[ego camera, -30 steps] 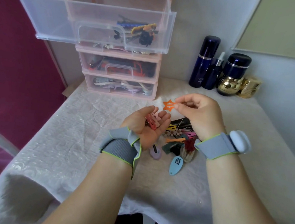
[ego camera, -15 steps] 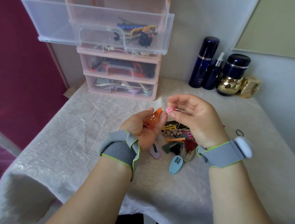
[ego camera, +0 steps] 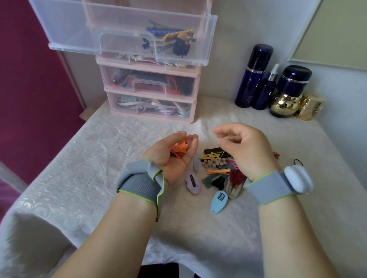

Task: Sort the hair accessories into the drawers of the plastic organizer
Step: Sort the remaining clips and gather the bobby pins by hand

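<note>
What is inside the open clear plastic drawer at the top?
In the clear plastic drawer: a few hair clips, blue, yellow, orange, black. The handle blurs some.

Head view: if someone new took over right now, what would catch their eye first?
Probably the clear drawer pulled far out of the pink organizer at the back of the table, with clips piled at its right end. Next, the left hand cupping orange clips above the tablecloth, beside the colourful pile of hair accessories between both wrists.
</note>
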`<state>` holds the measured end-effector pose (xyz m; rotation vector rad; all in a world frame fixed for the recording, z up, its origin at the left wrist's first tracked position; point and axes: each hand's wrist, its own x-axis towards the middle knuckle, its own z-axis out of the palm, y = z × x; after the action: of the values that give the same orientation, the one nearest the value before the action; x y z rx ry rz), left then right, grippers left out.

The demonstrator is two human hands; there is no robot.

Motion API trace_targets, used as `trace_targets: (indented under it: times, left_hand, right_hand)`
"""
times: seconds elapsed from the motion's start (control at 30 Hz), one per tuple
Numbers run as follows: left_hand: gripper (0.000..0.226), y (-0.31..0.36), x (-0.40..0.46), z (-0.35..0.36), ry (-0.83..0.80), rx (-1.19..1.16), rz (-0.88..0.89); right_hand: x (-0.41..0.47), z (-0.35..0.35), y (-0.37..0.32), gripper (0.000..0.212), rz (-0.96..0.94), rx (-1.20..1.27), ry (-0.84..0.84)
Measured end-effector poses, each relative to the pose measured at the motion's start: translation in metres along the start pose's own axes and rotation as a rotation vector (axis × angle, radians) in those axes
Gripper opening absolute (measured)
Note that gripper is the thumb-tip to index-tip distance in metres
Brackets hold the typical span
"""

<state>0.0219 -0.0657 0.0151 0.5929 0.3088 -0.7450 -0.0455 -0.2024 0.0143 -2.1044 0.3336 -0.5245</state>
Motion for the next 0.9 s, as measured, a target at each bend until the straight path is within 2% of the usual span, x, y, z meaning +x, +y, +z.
trace_targets:
  times: [0.1, 0.2, 0.33, 0.47, 0.6, 0.77, 0.9]
  left_hand:
    - [0.016, 0.004, 0.004, -0.004, 0.037, -0.066, 0.053]
    - [0.017, 0.006, 0.006, -0.009, 0.060, -0.032, 0.054]
    - [0.026, 0.006, 0.006, -0.011, 0.063, 0.074, 0.052]
    - [0.031, 0.005, 0.004, -0.012, 0.030, 0.106, 0.059]
    - [0.017, 0.005, 0.004, -0.011, 0.013, 0.129, 0.032]
    - [0.003, 0.004, 0.003, -0.008, 0.025, 0.103, 0.031]
    - [0.012, 0.004, 0.002, -0.006, 0.038, 0.087, 0.036]
  right_hand:
    - [0.001, 0.001, 0.007, 0.024, 0.063, -0.387, -0.125]
    - [0.002, 0.005, 0.007, 0.030, 0.102, -0.538, -0.193]
    - [0.005, 0.008, 0.005, 0.030, 0.119, -0.612, -0.293]
    - [0.005, 0.005, 0.001, 0.021, 0.085, -0.626, -0.316]
    - [0.004, 0.005, -0.001, 0.002, 0.065, -0.587, -0.332]
    - [0.007, 0.005, -0.003, 0.024, 0.064, -0.603, -0.385]
    - [0.010, 0.005, -0.002, 0.022, 0.069, -0.670, -0.383]
